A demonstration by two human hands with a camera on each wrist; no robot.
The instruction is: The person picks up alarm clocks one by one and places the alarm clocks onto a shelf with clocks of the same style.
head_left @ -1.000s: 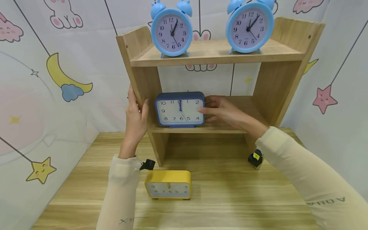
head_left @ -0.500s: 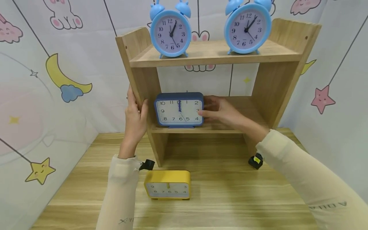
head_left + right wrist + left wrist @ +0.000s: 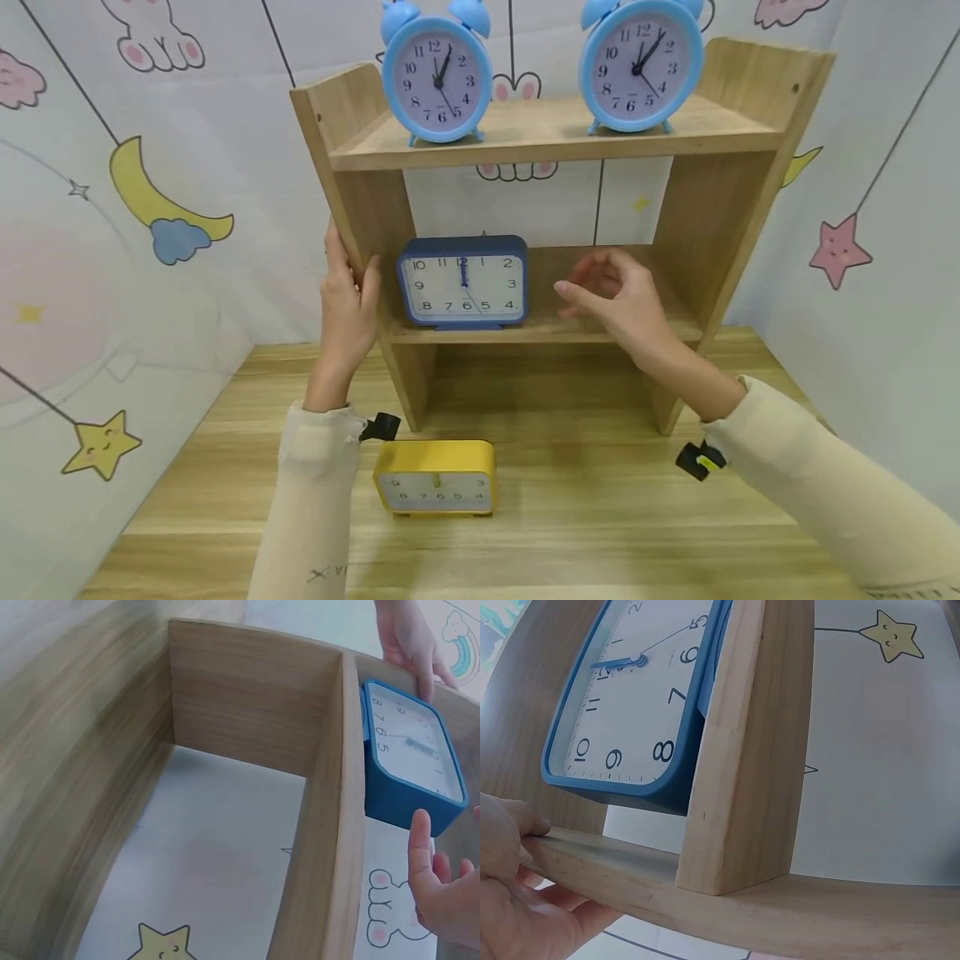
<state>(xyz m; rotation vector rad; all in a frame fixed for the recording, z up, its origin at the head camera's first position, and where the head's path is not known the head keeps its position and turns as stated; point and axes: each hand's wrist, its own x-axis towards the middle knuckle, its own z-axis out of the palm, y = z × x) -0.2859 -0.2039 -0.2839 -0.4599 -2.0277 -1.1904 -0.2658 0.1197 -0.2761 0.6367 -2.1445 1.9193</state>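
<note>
A blue rectangular desk clock [image 3: 487,292] stands upright on the middle shelf, near the left side panel. My left hand [image 3: 348,317] grips that side panel [image 3: 375,200] of the wooden shelf unit, thumb inside and fingers outside. In the left wrist view the thumb [image 3: 531,819] lies over the panel's edge below the clock [image 3: 622,712]. To the right of the clock, my right hand [image 3: 630,304] hovers apart from it, fingers loosely bent and holding nothing. The right wrist view shows its thumb [image 3: 420,840] close to the clock's blue casing [image 3: 409,799].
Two light blue twin-bell alarm clocks, one left [image 3: 438,104] and one right [image 3: 630,92], stand on the top shelf [image 3: 532,146]. A yellow rectangular clock [image 3: 435,457] sits on the wooden table [image 3: 585,517] in front of the unit. Printed cloth [image 3: 247,200] hangs behind.
My right hand has let go of the blue clock and drawn back to the right. The clock stays on the middle shelf, and my left hand still grips the side panel.
</note>
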